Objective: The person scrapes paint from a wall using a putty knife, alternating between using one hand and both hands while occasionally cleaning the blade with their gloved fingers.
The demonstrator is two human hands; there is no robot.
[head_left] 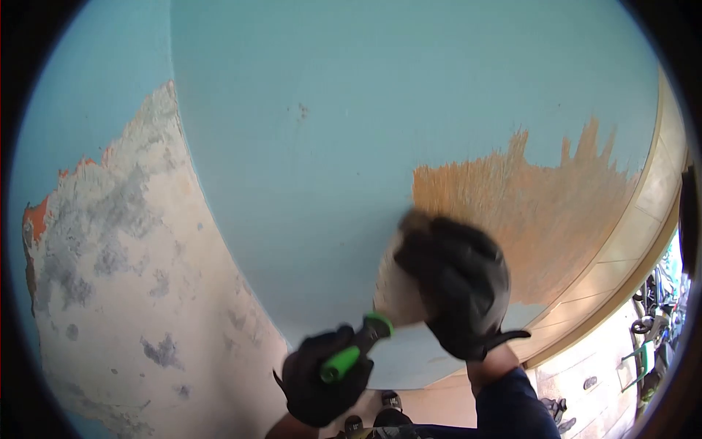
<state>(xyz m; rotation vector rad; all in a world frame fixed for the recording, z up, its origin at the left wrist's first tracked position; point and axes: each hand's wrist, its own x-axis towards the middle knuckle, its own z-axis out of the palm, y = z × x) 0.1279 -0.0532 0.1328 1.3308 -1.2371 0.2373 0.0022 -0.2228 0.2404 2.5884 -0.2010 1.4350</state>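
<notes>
Blue wall (292, 146), brown rough patch (541, 201) to the right; pale patch (139, 271), left. One scraper (376, 328), blade up, before the wall. Left hand (322, 377): fingers closed round its handle. Right hand (464, 282): fingers bent by the blade; blurred, hold unclear.

I count two hands, one left hand (325, 374) and one right hand (462, 282), in two gloves. I see one scraper (369, 333) and two walls: one left wall (110, 58) and one right wall (329, 58). Each wall has one large stripped patch. I count at least two shoes (391, 400) below and several motorbikes (653, 320), too crowded for me to number.
</notes>
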